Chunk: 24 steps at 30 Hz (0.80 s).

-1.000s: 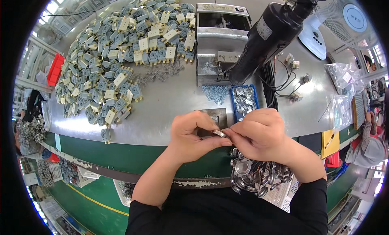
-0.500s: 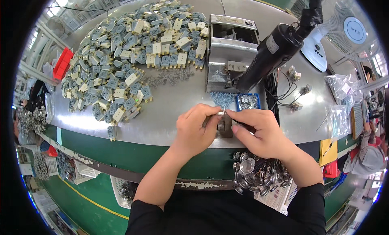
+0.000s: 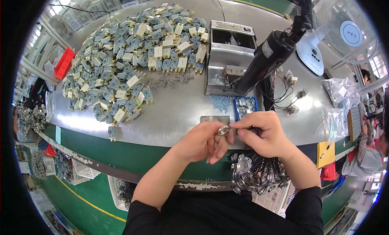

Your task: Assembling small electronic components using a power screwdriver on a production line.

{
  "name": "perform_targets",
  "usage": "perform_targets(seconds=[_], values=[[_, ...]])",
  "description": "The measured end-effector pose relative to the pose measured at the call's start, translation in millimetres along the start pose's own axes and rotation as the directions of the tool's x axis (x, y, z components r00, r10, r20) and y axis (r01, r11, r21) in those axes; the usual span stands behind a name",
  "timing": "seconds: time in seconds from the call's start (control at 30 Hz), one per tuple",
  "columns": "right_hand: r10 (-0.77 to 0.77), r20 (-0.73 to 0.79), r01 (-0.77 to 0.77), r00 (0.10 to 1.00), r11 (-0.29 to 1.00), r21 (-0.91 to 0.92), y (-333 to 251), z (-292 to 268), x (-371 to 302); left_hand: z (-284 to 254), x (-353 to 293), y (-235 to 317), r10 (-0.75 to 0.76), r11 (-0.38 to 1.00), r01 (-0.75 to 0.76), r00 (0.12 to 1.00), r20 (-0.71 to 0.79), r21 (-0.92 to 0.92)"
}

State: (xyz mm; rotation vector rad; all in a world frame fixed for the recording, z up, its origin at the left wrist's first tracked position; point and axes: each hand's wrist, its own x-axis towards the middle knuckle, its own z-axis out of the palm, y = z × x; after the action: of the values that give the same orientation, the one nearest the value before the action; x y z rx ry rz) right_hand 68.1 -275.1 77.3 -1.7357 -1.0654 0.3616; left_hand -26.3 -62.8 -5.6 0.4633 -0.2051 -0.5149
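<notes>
— At the edge of the steel workbench (image 3: 170, 117), we pinch a small round metal disc (image 3: 223, 130) between the fingertips of our left hand (image 3: 202, 142) and right hand (image 3: 263, 133), both closed on it, just above the table rim.

— What could go wrong for us here?

— We judge the grip is slight: the disc sits only on our fingertips, over the gap between bench and lap. A slip could send it past the bundle of similar metal discs (image 3: 253, 174) hanging below our wrists, down to the floor.

— Anything else nearby?

— The small blue tray of parts (image 3: 244, 107) and loose screws (image 3: 221, 102) lie just beyond our knuckles; a careless push forward could scatter them. The black electric screwdriver (image 3: 269, 59) leans close behind, its cables trailing near our right hand.
</notes>
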Motion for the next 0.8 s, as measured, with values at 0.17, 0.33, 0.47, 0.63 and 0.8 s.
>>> perform_targets(seconds=[0.17,0.33,0.47,0.63,0.8], values=[[0.023,0.117,-0.019,0.993,0.999,-0.028,-5.0,-5.4,3.9,1.3,-4.4,-1.0,0.059,0.980,-0.012,0.970,-0.237,0.198],[0.017,0.074,-0.017,0.997,1.000,-0.002,10.1,1.1,1.6,18.6,10.2,-14.5,0.491,0.623,-0.145,0.838,-0.240,0.768],[-0.005,0.083,0.005,0.997,1.000,-0.008,10.8,-5.2,5.4,23.1,10.7,-14.1,0.551,0.586,-0.176,0.802,-0.229,0.791],[0.046,0.091,-0.044,0.995,0.999,-0.023,2.2,-8.5,10.0,10.1,9.5,-13.4,0.479,0.744,-0.240,0.842,-0.248,0.624],[0.230,0.096,-0.233,0.968,0.973,0.012,3.9,-9.0,7.6,4.4,9.2,-16.5,0.447,0.805,-0.250,0.852,-0.273,0.538]])
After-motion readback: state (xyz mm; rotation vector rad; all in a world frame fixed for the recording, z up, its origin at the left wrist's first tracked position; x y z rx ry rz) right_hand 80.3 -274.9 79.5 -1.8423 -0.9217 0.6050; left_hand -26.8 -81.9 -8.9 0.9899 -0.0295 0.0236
